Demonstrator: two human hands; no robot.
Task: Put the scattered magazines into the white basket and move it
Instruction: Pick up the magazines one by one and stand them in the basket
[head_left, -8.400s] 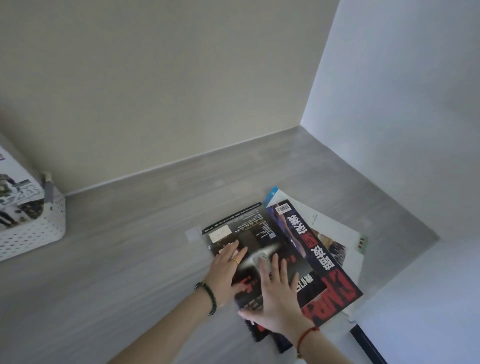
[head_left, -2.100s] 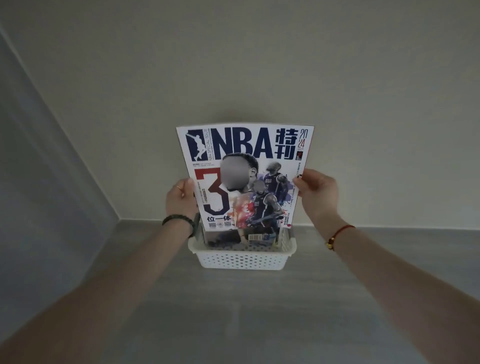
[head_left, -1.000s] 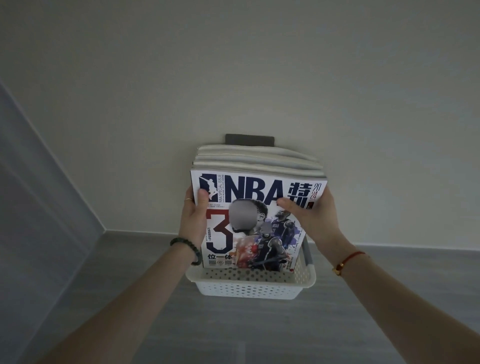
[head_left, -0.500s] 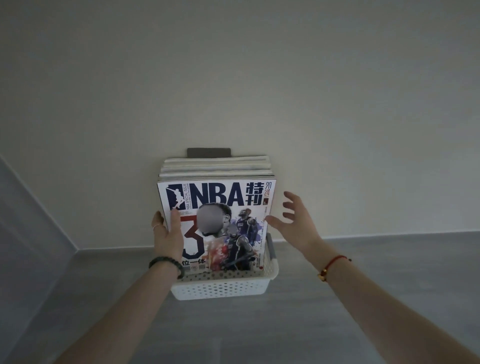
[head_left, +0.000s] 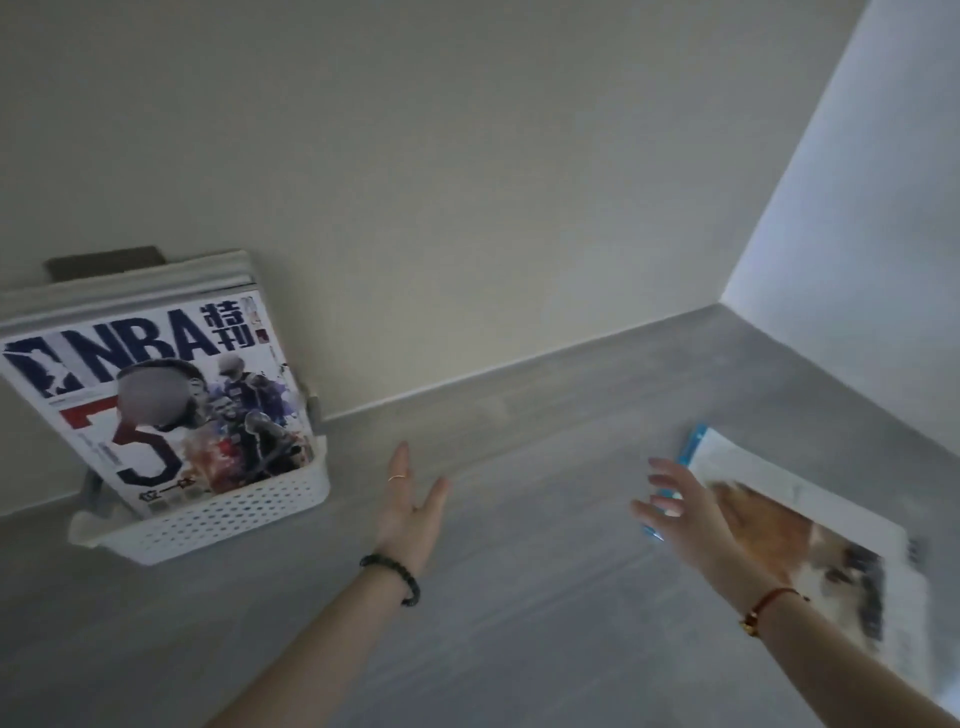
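Observation:
The white basket (head_left: 228, 519) stands at the far left against the wall, with several magazines upright in it; the front one is an NBA magazine (head_left: 156, 395). On the grey surface at the right lies a white magazine (head_left: 810, 514) with a blue edge. My left hand (head_left: 410, 514) hovers open over the middle of the surface, apart from the basket. My right hand (head_left: 685, 512) is open with spread fingers, just over the left edge of the lying magazine. Whether it touches the magazine is blurred.
A beige wall (head_left: 467, 182) runs behind the grey surface (head_left: 519, 597). A pale side wall (head_left: 872, 260) closes the right side and meets it in a corner. A dark block (head_left: 104, 260) shows behind the magazines in the basket.
Both hands have let go of the NBA magazine, which now stands in the basket. My view and hands have swung right toward the magazine lying on the surface.

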